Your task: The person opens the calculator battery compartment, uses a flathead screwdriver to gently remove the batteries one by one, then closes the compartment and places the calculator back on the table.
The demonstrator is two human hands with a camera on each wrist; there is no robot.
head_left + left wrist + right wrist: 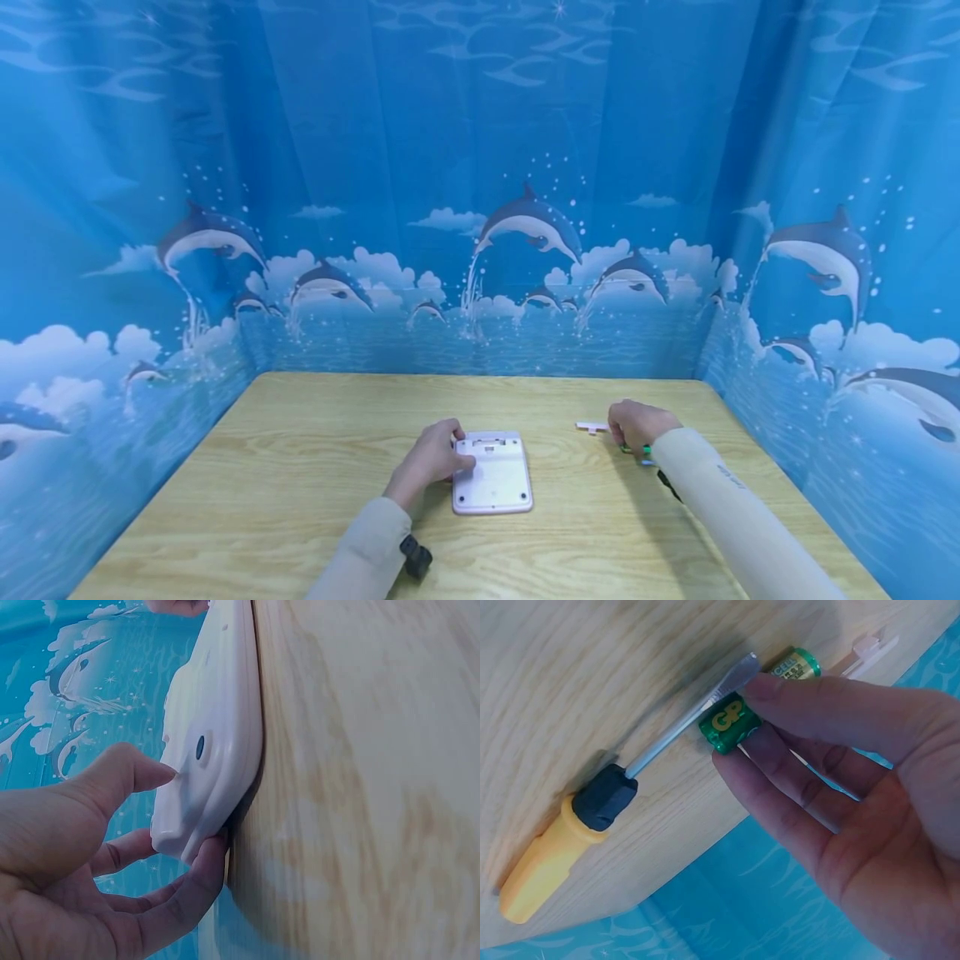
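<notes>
A flat white device (492,479) lies back side up on the table, small dark feet at its corners and an uncovered battery slot at its far end. My left hand (431,457) grips its left edge; the left wrist view shows the thumb on the back of the device (202,750) and a finger under the rim. Farther right, my right hand (637,423) pinches a green GP battery (731,724) between thumb and fingers. A second green-and-gold battery (795,665) lies just behind the thumb. Beside the held battery is a screwdriver (544,862) with a yellow handle and black collar.
A small pale battery cover (592,427) lies on the wooden table (330,433), left of the right hand. Blue dolphin-print curtains (480,150) enclose the back and both sides of the table.
</notes>
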